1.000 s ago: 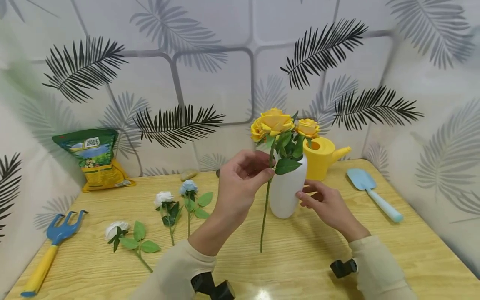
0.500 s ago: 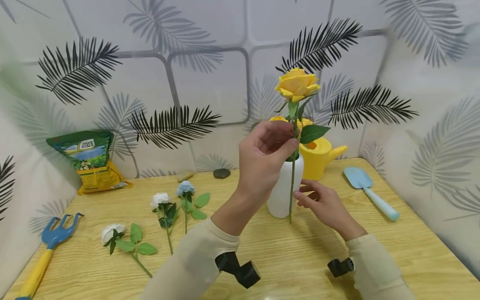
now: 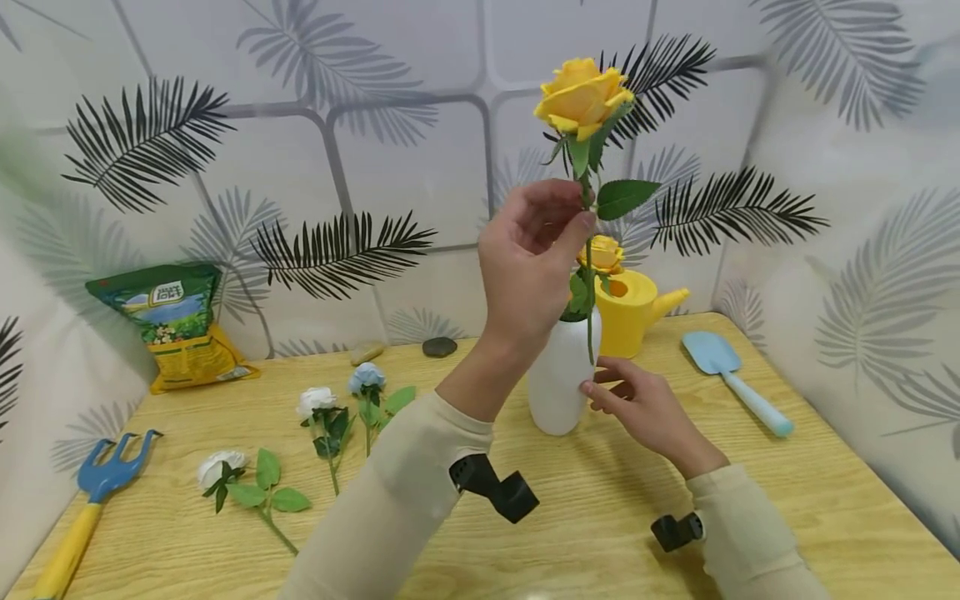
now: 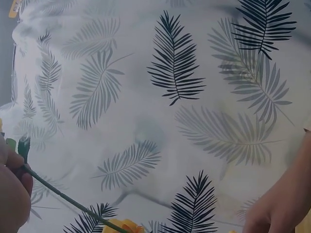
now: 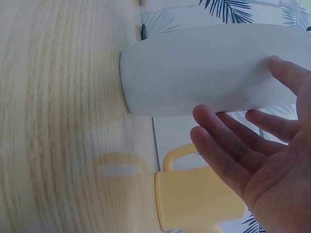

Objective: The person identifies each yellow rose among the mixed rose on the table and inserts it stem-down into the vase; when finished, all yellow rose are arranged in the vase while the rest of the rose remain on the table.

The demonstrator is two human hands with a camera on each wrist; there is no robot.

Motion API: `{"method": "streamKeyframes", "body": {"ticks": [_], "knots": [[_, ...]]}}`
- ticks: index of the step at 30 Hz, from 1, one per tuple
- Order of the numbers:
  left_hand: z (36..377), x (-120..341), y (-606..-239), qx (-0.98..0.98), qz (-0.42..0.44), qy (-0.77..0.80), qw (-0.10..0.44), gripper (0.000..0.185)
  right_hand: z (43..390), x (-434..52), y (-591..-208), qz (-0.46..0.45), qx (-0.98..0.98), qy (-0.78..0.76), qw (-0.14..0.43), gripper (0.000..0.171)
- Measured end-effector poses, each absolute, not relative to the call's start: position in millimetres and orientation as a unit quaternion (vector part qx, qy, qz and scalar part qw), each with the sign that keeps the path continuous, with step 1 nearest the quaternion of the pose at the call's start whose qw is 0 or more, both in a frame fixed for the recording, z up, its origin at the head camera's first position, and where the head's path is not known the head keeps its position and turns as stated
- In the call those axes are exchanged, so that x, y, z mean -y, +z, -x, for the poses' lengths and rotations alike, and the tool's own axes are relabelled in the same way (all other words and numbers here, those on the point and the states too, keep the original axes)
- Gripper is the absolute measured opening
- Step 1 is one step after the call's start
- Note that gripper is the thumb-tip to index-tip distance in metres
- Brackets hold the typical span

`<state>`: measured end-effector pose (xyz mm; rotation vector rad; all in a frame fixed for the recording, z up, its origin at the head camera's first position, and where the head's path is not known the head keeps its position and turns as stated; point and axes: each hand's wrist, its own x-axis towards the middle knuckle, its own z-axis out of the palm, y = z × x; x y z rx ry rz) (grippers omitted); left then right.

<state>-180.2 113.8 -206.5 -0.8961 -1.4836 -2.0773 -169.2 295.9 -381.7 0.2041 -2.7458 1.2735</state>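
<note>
In the head view my left hand (image 3: 528,258) pinches the stem of a yellow rose (image 3: 581,98) between thumb and fingers. Its bloom points up and the lower stem hangs in front of the white vase (image 3: 555,383). Another yellow rose (image 3: 602,254) stands in the vase, partly covered by the held stem. My right hand (image 3: 648,408) touches the vase's right side, thumb on the front and fingers alongside; in the right wrist view its fingers (image 5: 228,141) are loosely extended against the white wall. The left wrist view shows the held stem (image 4: 63,195) slanting down to the right.
A yellow watering can (image 3: 626,321) stands behind the vase, with a light blue trowel (image 3: 738,379) to its right. White roses (image 3: 222,469) and a blue rose (image 3: 367,377) lie at left, near a hand fork (image 3: 101,492), a bag (image 3: 176,329) and two stones (image 3: 439,347).
My left hand has lifted the yellow rose from beside the vase's mouth to high above it, its stem end rising to the vase's upper body. The right hand stays at the vase.
</note>
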Motion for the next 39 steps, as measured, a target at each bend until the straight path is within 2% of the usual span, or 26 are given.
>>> {"method": "streamKeyframes", "body": {"ticks": [12, 17, 23, 35, 39], "knots": [[188.6, -112.4, -189.0, 0.487, 0.36, -0.738, 0.297, 0.018, 167.4, -295.6, -379.0, -0.059, 0.907, 0.415, 0.042, 0.058], [187.6, -114.8, -188.5, 0.512, 0.384, -0.707, 0.302, 0.018, 166.1, -296.2, -377.3, -0.058, 0.906, 0.418, 0.04, 0.058], [191.9, -118.6, -205.0, 0.587, 0.393, -0.637, 0.309, 0.018, 165.6, -297.1, -377.3, -0.058, 0.904, 0.423, 0.038, 0.058], [181.3, -134.4, -235.3, 0.7, 0.362, -0.444, 0.426, 0.007, 166.3, -298.1, -381.2, -0.073, 0.904, 0.419, 0.054, 0.054], [179.6, -140.7, -247.0, 0.716, 0.35, -0.372, 0.475, 0.005, 166.6, -297.9, -382.0, -0.087, 0.902, 0.418, 0.062, 0.046]]}}
